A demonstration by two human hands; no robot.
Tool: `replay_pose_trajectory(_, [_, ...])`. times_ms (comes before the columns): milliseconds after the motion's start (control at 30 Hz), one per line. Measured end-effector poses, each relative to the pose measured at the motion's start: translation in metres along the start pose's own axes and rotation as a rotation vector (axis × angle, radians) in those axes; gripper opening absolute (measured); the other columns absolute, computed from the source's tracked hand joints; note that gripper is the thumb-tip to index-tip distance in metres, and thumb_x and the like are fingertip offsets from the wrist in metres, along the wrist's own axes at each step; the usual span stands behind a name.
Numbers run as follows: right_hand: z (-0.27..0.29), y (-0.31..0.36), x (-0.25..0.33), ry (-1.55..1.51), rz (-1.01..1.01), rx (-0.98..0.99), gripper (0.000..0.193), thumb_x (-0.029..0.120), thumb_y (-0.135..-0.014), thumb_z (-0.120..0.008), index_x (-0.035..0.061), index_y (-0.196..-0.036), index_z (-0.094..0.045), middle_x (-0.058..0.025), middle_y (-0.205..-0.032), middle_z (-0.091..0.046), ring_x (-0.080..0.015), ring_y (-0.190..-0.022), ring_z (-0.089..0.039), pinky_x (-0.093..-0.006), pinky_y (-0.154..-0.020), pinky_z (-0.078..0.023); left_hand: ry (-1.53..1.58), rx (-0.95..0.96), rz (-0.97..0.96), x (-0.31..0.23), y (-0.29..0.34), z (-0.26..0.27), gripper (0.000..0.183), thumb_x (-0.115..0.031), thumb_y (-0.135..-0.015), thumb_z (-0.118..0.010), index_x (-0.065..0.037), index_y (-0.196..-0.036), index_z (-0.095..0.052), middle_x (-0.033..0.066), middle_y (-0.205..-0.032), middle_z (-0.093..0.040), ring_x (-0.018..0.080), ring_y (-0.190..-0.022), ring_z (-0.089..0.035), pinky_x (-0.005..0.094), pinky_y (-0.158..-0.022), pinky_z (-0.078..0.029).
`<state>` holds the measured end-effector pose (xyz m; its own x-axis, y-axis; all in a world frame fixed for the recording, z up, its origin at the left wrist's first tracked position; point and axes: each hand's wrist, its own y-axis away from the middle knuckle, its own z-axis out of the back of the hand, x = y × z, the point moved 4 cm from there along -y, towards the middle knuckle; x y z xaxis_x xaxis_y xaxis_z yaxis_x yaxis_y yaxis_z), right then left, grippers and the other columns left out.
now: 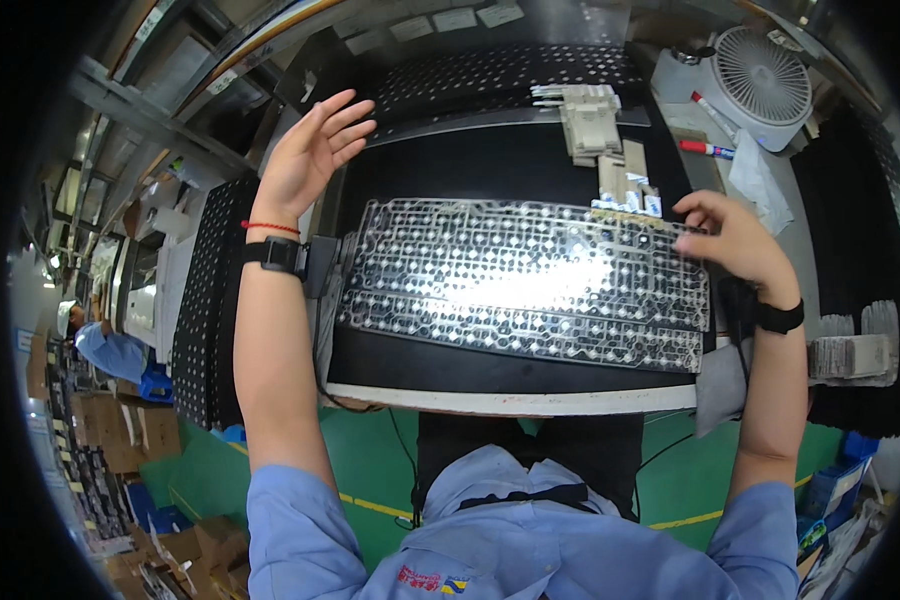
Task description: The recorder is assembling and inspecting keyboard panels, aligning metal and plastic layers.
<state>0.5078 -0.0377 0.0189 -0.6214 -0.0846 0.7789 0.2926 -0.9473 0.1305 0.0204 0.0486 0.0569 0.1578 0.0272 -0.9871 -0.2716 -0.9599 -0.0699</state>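
A wide transparent sheet with rows of dots and fine traces, like a keyboard membrane (420,270), lies slightly tilted on the black work surface. Glare whitens its middle. My left hand (308,160) is raised beyond its upper left corner, fingers spread, holding nothing. At the sheet's upper right corner, my right hand (740,245) has bent fingers, with a gap between thumb and forefinger and nothing visible in it. Beside that hand, tan strips with white-and-blue tabs (625,185) reach the sheet's top edge. Behind them lies a stack of pale flat pieces (592,125).
A white fan (762,85) stands at the back right, near a red marker (705,149) and a crumpled white tissue (763,190). More pale stacked pieces (855,355) lie right of my forearm. Perforated black strips (215,310) run along the left. Another person (112,348) is far left.
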Motion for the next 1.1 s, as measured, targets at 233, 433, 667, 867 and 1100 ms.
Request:
replay_pose_trajectory(233, [-0.003,-0.003,0.006,-0.066,0.013,0.026,0.030,0.005,-0.076,-0.078,-0.0011,-0.103,-0.067,-0.0066,-0.090,-0.066,-0.0134,-0.084,-0.060,-0.0284,-0.079,-0.048,0.411,-0.077,0.049,0.058,-0.002,0.026,0.048,-0.031,-0.104,-0.041,0.000,-0.142,-0.041,0.0170,-0.136,-0.053,0.0251,-0.117,-0.058,0.0347,-0.098,-0.050])
replay_pose_trajectory(433, [0.003,-0.006,0.002,-0.092,0.050,-0.122,0.020,0.007,-0.085,-0.069,-0.0040,-0.102,-0.067,-0.0058,-0.090,-0.069,-0.0109,-0.082,-0.060,-0.0266,-0.076,-0.048,0.286,-0.114,0.134,0.059,0.003,0.026,0.046,-0.031,-0.104,-0.042,0.001,-0.137,-0.045,0.0176,-0.132,-0.056,0.0237,-0.112,-0.061,0.0340,-0.096,-0.051])
replay_pose_trajectory(667, [0.004,-0.012,-0.005,-0.267,0.089,-0.239,0.013,0.006,-0.093,-0.061,-0.0005,-0.103,-0.065,0.0007,-0.089,-0.064,-0.0061,-0.078,-0.055,-0.0226,-0.071,-0.045,0.144,-0.071,0.161,0.055,0.009,0.012,0.045,-0.032,-0.105,-0.040,0.001,-0.135,-0.047,0.0176,-0.130,-0.058,0.0232,-0.111,-0.062,0.0335,-0.095,-0.051])
replay_pose_trajectory(867, [0.007,-0.018,-0.018,-0.445,0.031,-0.312,0.010,0.009,-0.097,-0.056,0.0010,-0.102,-0.061,0.0037,-0.085,-0.059,-0.0032,-0.076,-0.051,-0.0186,-0.068,-0.041,0.091,0.012,0.203,0.056,0.010,0.006,0.045,-0.034,-0.105,-0.039,0.002,-0.128,-0.053,0.0118,-0.115,-0.065,0.0158,-0.101,-0.064,0.0297,-0.088,-0.053])
replay_pose_trajectory(1100, [0.008,-0.020,-0.025,-0.462,0.009,-0.310,0.010,0.010,-0.097,-0.057,0.0016,-0.102,-0.062,0.0039,-0.086,-0.059,-0.0029,-0.078,-0.051,-0.0182,-0.071,-0.042,0.001,-0.109,0.221,0.060,0.013,0.002,0.032,-0.029,-0.103,-0.048,-0.002,-0.114,-0.062,0.0023,-0.099,-0.068,0.0068,-0.080,-0.062,0.0216,-0.070,-0.050])
